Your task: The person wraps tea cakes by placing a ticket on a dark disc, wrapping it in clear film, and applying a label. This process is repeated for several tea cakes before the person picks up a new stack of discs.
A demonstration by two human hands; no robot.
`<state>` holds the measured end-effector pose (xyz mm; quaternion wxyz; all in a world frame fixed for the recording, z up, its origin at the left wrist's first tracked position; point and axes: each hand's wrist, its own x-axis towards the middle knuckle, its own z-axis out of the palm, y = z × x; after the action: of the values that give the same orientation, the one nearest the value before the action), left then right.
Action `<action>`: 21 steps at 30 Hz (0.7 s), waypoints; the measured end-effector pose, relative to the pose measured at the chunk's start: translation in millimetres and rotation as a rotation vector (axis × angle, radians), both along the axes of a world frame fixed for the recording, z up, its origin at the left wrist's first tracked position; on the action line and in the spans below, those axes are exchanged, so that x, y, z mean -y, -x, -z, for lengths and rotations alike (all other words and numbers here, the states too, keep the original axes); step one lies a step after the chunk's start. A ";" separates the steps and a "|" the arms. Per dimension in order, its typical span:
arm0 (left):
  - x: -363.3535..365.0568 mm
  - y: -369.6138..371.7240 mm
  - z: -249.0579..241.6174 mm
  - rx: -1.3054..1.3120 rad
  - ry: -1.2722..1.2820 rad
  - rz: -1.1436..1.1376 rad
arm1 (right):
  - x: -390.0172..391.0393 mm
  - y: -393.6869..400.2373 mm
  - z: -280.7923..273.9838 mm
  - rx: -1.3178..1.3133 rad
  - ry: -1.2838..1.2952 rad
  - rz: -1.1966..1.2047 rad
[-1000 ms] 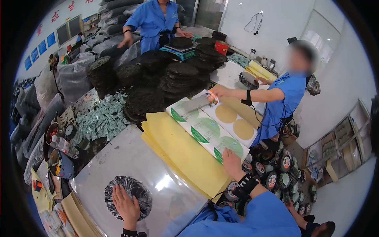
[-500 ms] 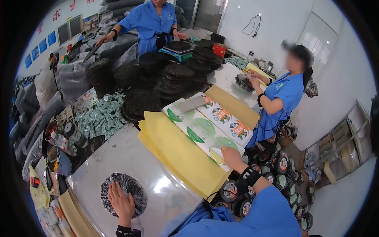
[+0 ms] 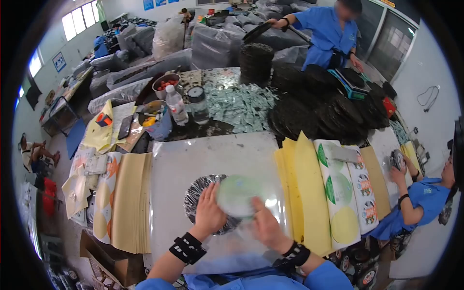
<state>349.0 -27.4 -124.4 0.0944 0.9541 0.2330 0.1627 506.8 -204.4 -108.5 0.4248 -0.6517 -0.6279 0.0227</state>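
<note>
A round dark cake wrapped in clear plastic (image 3: 193, 198) lies on the pale work surface (image 3: 179, 164) in front of me. My left hand (image 3: 210, 215) rests on it, fingers stretched over its top beside the label's left edge. A round green-and-white sticker (image 3: 237, 193), blurred by motion, is pinched at its lower right edge by my right hand (image 3: 266, 222). The sticker hangs over the right part of the cake and hides some of it. Off to the right lies a sheet of green round stickers (image 3: 333, 193) with a bare yellowish circle where one is gone.
Yellow paper sheets (image 3: 307, 193) border the surface on the right, brown sheets (image 3: 130, 203) on the left. Behind are small green packets (image 3: 241, 106), a glass jar (image 3: 197, 104), a water bottle (image 3: 176, 106) and dark round stacks (image 3: 292, 116). Two co-workers in blue handle dark discs.
My right hand has brought a sticker from the sheet on the right over to the wrapped cake. My left hand stays on the cake. The view has swung to the left.
</note>
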 end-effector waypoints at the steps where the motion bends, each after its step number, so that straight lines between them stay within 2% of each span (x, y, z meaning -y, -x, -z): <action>1: -2.0 2.4 5.2 0.029 0.065 0.062 | -14.8 14.1 -2.8 -0.058 0.001 -0.086; 2: -1.0 2.6 4.7 0.138 0.171 0.090 | -28.5 22.6 -3.6 -0.067 0.012 -0.126; 3: -1.6 5.5 10.3 0.133 0.176 0.087 | -37.8 25.6 -4.5 -0.076 0.026 -0.160; 5: 0.6 11.1 22.1 0.316 0.590 0.108 | -38.9 27.0 -3.2 -0.027 0.095 -0.181; 7: -5.6 7.6 22.4 0.360 0.512 0.079 | -46.5 18.5 -5.0 0.040 0.147 -0.197; 9: -3.4 10.0 19.5 0.158 0.082 0.132 | -51.6 2.7 -7.8 -0.132 0.268 -0.267; 10: 2.2 11.7 31.0 0.318 0.597 0.101 | -64.9 0.6 -9.2 -0.293 0.176 -0.227; 11: 3.1 13.2 39.1 0.317 0.607 0.101 | -83.4 5.3 4.6 -0.295 0.185 -0.223; 13: -4.5 10.1 27.0 0.132 0.322 0.113 | -123.8 18.4 33.7 -1.436 -0.053 -0.302; 14: 2.9 -4.4 0.8 0.183 0.284 -0.186 | -126.7 24.9 30.0 -1.349 0.013 -0.235; 15: -4.3 2.5 22.9 0.496 0.672 -0.138 | -129.7 34.9 26.5 -1.081 0.150 -0.178; 16: -9.7 5.1 20.2 0.504 0.674 -0.152 | -133.6 43.4 31.3 -0.610 0.170 -0.144; 17: -11.2 11.2 17.6 0.664 0.895 -0.122 | -132.3 54.9 38.5 -0.153 0.185 -0.097; 18: -15.4 12.6 11.3 0.832 1.111 -0.084 | -133.1 61.6 32.4 -0.155 0.197 -0.096; 20: -18.5 14.1 3.3 1.198 1.539 -0.004 | -130.7 68.4 18.4 0.027 0.193 -0.078; 21: -20.3 22.1 4.0 1.208 1.546 -0.014 | -130.1 71.5 16.9 0.031 0.206 -0.085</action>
<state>326.9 -7.0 -128.4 0.7957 0.3840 0.1933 0.4266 435.3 -74.3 -125.4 0.3446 -0.6650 -0.6557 0.0952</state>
